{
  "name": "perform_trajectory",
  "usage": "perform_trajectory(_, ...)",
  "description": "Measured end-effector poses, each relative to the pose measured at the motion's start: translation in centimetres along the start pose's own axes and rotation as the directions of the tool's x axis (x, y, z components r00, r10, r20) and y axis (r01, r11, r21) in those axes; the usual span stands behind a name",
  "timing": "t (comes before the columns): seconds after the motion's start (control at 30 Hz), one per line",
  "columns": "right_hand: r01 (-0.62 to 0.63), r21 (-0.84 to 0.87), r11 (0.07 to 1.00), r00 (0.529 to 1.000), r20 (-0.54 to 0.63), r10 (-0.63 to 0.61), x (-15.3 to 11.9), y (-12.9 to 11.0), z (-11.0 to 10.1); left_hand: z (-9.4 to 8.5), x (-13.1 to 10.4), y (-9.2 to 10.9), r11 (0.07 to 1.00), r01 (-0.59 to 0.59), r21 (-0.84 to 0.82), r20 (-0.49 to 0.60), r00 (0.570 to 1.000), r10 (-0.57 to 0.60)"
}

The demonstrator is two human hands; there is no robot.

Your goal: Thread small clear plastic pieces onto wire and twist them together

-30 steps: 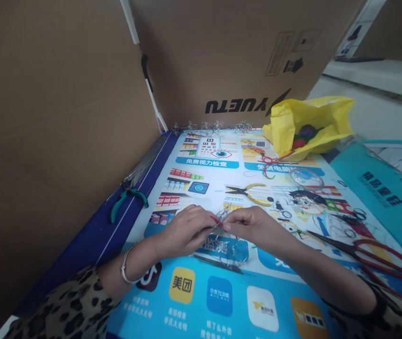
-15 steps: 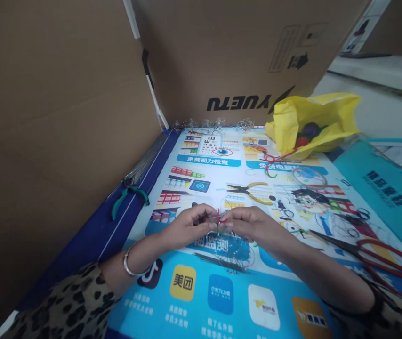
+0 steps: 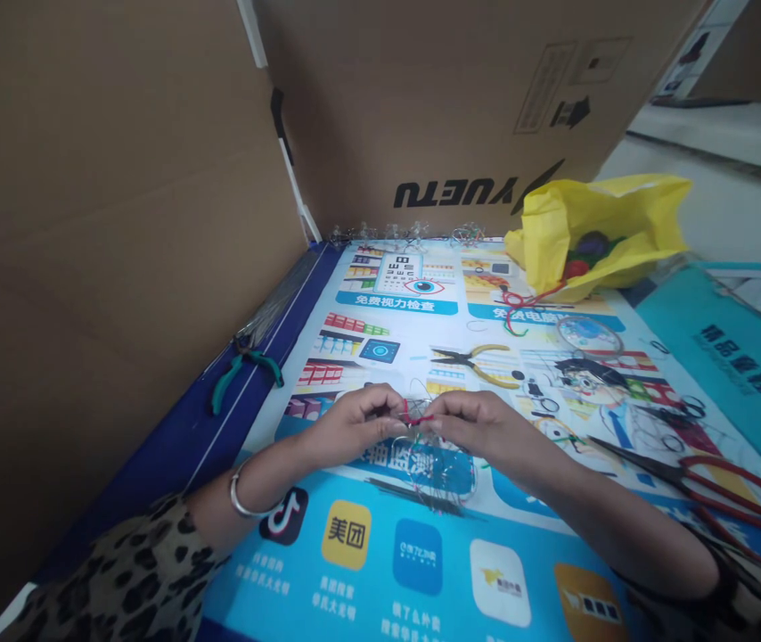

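A piece of red yarn [image 3: 415,417] is stretched between my two hands over a thin wire piece. My left hand [image 3: 364,423], with a silver bangle at its wrist, pinches the yarn's left end. The fingertips of my right hand [image 3: 478,421] are closed on its right end. Below the fingers hangs a tangled wire shape [image 3: 439,473] with small coloured bits; its details are too fine to tell. Beyond my hands lie yellow-handled pliers [image 3: 474,358] with their jaws pointing left.
Green-handled pliers [image 3: 245,370] lie at the left edge. Large red-handled scissors [image 3: 707,477] rest at the right. A yellow bag [image 3: 554,223] holds yarn balls. Several wire pieces [image 3: 413,234] line the cardboard wall [image 3: 447,107] at the back. A teal bag [image 3: 721,357] lies right.
The red yarn now runs level between my fingertips, where it stood up in a small tuft before. My hands have moved slightly apart. The view has shifted a little.
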State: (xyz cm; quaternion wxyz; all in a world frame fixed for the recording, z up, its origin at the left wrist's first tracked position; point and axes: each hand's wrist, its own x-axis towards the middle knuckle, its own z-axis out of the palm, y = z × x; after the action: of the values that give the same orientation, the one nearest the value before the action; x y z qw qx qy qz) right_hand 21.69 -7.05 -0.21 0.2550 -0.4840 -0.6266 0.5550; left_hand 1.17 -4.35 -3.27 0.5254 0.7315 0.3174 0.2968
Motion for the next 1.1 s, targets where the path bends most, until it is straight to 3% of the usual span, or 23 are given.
perform_trajectory(0.33, -0.033, 0.073, 0.997, 0.999, 0.032, 0.031, -0.2, -0.5, -0.2, -0.1, 0.0, 0.5, 0.98, -0.171, 0.104, -0.042, 0.983, 0.176)
perform_trajectory(0.57, 0.091, -0.05, 0.995, 0.991, 0.098, -0.086, -0.4, -0.4, -0.4, -0.1, -0.1, 1.1, 0.942, -0.262, 0.212, -0.044, 0.96, 0.277)
perform_trajectory(0.87, 0.167, -0.158, 0.973, 0.979, 0.143, -0.145, -0.9, -1.1, -0.1, -0.1, -0.2, 1.2, 0.888, -0.352, 0.296, -0.03, 0.926, 0.377)
perform_trajectory(1.1, 0.164, -0.351, 0.922, 0.985, 0.017, -0.169, -0.5, -0.2, 0.3, -0.1, -0.4, 1.3, 0.813, -0.456, 0.363, 0.026, 0.877, 0.48)
